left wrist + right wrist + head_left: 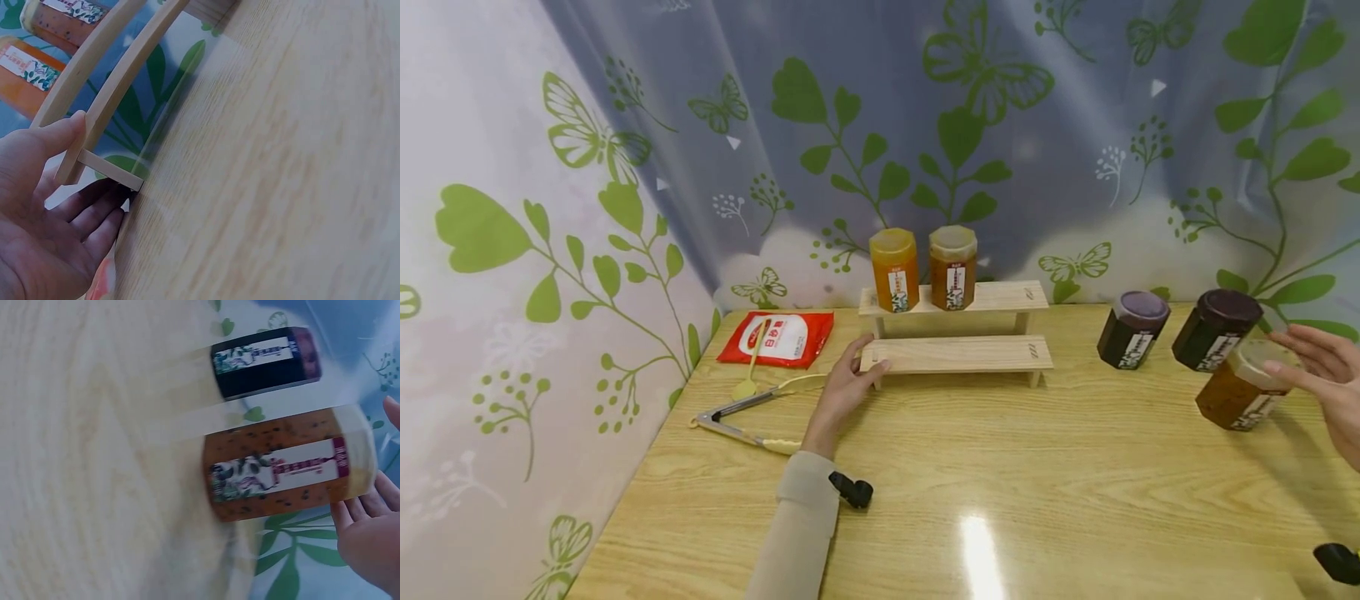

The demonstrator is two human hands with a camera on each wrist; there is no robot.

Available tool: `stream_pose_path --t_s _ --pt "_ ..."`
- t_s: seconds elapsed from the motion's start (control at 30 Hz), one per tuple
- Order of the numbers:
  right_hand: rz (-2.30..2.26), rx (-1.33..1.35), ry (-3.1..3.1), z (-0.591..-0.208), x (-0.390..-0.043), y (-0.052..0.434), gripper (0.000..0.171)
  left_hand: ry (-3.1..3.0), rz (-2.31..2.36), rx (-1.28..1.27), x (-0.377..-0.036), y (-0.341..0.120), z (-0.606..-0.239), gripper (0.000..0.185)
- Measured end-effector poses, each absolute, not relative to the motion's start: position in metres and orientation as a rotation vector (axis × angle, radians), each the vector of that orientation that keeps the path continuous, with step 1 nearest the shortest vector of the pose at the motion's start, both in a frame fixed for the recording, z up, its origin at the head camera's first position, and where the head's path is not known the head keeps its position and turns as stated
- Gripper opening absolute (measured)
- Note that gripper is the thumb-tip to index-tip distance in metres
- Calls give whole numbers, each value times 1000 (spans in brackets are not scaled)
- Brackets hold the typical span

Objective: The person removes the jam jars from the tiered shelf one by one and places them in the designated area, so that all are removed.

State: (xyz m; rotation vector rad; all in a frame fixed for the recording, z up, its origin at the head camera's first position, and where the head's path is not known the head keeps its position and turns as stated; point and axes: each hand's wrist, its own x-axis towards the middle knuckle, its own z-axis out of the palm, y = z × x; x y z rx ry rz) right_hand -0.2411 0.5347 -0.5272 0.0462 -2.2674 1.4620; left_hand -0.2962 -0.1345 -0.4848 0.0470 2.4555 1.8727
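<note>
1. Although its outline slants in the head view, the brown jar [1234, 402] appears upright, its long axis vertical, its pale lid [359, 449] uppermost and its label [281, 467] turned toward the person.
2. The jar is just left of the right hand [1337, 392], whose fingers are spread around the lid, thumb on the near side and the others behind; whether they press on it, I cannot tell.
3. Beyond the jar, leftward from that hand, are a black jar [1214, 333] and, farther left, a purple-lidded jar [1131, 332].
4. The two-step wooden stand [955, 356] lies to the right of the left hand [847, 379], its long axis running sideways away from the palm.
5. That hand pinches the left end of the lower step, thumb on the front edge.
6. Beyond it and rightward, an orange jar [892, 267] and an amber jar [952, 265] stand on the upper step.
7. Left of it are tongs [747, 404], with a red packet [801, 335] and a yellow spoon [745, 389] farther off.
</note>
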Motion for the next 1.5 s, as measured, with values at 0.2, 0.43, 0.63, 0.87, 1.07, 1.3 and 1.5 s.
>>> stream_pose_path --t_s 0.2,0.43,0.63,0.87,1.07,1.3,1.5 --pt "1453 98 -2226 -518 -246 538 69 2465 1871 46 -297 -135 -483 65" --pt "1571 176 -2140 -513 -263 542 68 2487 1840 12 -297 -135 -483 64" --pt "1782 323 -2079 -486 -252 502 66 2482 1847 19 -296 -134 -482 64" --pt "2037 357 -2017 -410 -209 405 60 2484 1840 7 -295 -133 -482 64" --pt "2095 356 -2050 -402 -211 378 56 2494 1836 18 -295 -133 -483 65" --pt "2210 459 -2004 -404 -223 360 53 2493 1828 0 -295 -133 -484 63" --pt "2080 414 -2234 -403 -232 342 57 2480 1842 -9 -295 -133 -485 63"
